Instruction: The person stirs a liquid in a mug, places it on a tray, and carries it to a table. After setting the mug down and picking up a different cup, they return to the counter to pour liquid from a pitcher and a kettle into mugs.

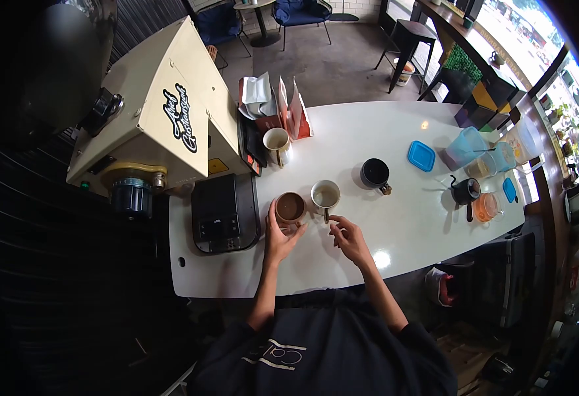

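A brown cup [290, 207] of dark liquid stands on the white counter [395, 224], and my left hand [279, 235] wraps around its near side with thumb and fingers touching it. Right beside it stands a white cup [326, 195] with pale liquid and a handle pointing toward me. My right hand [349, 237] hovers just below that handle, fingers curled and apart, holding nothing.
A black scale [225, 212] sits left of the cups beside a large cream machine [164, 112]. Farther back are a white mug [277, 144], paper bags [283, 109], a black cup [374, 173], a blue lid [421, 156], plastic containers [464, 146] and a small black kettle [466, 191].
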A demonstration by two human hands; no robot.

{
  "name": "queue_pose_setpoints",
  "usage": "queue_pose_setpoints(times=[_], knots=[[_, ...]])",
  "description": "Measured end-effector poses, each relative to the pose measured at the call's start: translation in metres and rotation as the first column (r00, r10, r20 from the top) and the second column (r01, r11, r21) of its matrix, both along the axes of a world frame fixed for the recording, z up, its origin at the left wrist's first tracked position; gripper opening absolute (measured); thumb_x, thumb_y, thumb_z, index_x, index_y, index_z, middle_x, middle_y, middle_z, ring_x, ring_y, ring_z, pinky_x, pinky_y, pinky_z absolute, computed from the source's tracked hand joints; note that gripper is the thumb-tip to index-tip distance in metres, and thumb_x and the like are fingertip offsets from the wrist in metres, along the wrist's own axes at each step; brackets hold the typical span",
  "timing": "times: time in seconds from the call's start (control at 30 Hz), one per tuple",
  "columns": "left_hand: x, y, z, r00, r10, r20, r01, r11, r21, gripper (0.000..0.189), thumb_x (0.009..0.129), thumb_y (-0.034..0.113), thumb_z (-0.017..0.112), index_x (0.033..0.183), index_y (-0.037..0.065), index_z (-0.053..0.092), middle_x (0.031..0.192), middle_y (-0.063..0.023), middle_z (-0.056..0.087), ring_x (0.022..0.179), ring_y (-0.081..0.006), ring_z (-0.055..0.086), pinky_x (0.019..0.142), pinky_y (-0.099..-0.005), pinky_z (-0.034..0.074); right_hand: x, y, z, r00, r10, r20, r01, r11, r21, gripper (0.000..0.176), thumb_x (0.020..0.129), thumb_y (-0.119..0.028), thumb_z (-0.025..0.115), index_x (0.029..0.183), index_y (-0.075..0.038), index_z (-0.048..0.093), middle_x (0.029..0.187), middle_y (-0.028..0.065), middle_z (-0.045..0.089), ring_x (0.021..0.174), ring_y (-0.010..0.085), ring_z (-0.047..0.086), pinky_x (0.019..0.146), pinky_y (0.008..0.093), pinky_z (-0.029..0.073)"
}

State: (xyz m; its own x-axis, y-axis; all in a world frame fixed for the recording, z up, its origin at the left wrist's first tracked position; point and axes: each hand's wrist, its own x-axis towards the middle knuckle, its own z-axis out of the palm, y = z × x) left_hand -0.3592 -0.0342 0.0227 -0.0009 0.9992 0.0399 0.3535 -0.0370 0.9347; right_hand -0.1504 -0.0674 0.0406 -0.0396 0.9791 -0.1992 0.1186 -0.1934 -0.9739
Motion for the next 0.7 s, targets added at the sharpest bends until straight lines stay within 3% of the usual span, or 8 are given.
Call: queue_pose_setpoints(times=[0.1, 0.17, 0.27, 0.37, 0.6, 0.7], knots=[[0.0, 0.002, -0.008, 0.993, -0.002, -0.12, 0.021, 0.987, 0.157, 0.098, 0.074, 0.02, 0.081, 0.147, 0.006, 0.018, 0.14, -0.0174, 0.037, 0.1, -0.0218, 0.06, 0.075, -0.0312, 0.056, -0.001, 0.002, -0.008, 1.0, 0.019, 0.008, -0.019, 1.0, 0.009, 0.032, 0.098, -0.021, 0.054, 0.122, -0.001, 0.056, 0.078, 0.0075, 0.062, 0.059, 0.0093, 0.054, 0.055, 0.0245, 0.045], [0.0, 0.001, -0.003, 1.0, -0.009, -0.011, 0.009, 1.0, 0.016, 0.099, 0.074, 0.018, 0.081, 0.148, 0.006, 0.017, 0.14, -0.0177, 0.038, 0.099, -0.0215, 0.06, 0.076, -0.0305, 0.056, -0.001, 0.002, -0.012, 0.999, 0.023, 0.044, -0.024, 0.999, 0.024, 0.034, 0.095, -0.023, 0.056, 0.122, -0.002, 0.057, 0.079, 0.0116, 0.065, 0.06, 0.0139, 0.061, 0.057, 0.0287, 0.048], [0.001, 0.002, 0.003, 0.997, -0.003, 0.072, 0.004, 1.0, -0.019, 0.096, 0.075, 0.011, 0.078, 0.149, 0.009, 0.016, 0.131, -0.0183, 0.042, 0.091, -0.0214, 0.062, 0.075, -0.0303, 0.056, -0.004, 0.001, -0.006, 0.998, 0.026, 0.065, -0.027, 1.0, 0.015, 0.033, 0.097, -0.022, 0.056, 0.121, 0.0, 0.056, 0.08, 0.0085, 0.062, 0.06, 0.0101, 0.056, 0.056, 0.0255, 0.046], [-0.001, 0.004, 0.006, 0.995, 0.014, 0.1, -0.013, 1.0, -0.003, 0.093, 0.077, 0.005, 0.075, 0.149, 0.009, 0.016, 0.134, -0.0194, 0.04, 0.088, -0.0216, 0.065, 0.074, -0.0298, 0.056, -0.006, 0.0, -0.006, 0.997, 0.013, 0.073, -0.014, 1.0, 0.022, 0.033, 0.096, -0.022, 0.056, 0.12, 0.001, 0.056, 0.081, 0.0092, 0.063, 0.06, 0.0106, 0.057, 0.056, 0.0259, 0.047], [-0.006, 0.007, -0.002, 0.989, 0.009, 0.149, -0.014, 0.999, 0.031, 0.088, 0.078, 0.005, 0.074, 0.148, 0.007, 0.02, 0.135, -0.0187, 0.041, 0.083, -0.0197, 0.067, 0.07, -0.0286, 0.056, -0.005, -0.003, -0.012, 0.993, -0.039, 0.108, 0.037, 0.999, 0.02, 0.034, 0.096, -0.021, 0.056, 0.121, 0.001, 0.055, 0.081, 0.0096, 0.063, 0.06, 0.011, 0.057, 0.055, 0.0259, 0.047], [-0.006, 0.006, -0.003, 0.988, 0.017, 0.152, -0.021, 0.999, 0.027, 0.086, 0.078, 0.006, 0.075, 0.146, 0.007, 0.023, 0.134, -0.0182, 0.042, 0.082, -0.019, 0.067, 0.07, -0.0286, 0.056, -0.005, -0.007, -0.011, 0.99, -0.058, 0.131, 0.052, 0.997, 0.049, 0.032, 0.095, -0.022, 0.057, 0.119, -0.001, 0.057, 0.08, 0.013, 0.066, 0.06, 0.0165, 0.063, 0.056, 0.0302, 0.048]])
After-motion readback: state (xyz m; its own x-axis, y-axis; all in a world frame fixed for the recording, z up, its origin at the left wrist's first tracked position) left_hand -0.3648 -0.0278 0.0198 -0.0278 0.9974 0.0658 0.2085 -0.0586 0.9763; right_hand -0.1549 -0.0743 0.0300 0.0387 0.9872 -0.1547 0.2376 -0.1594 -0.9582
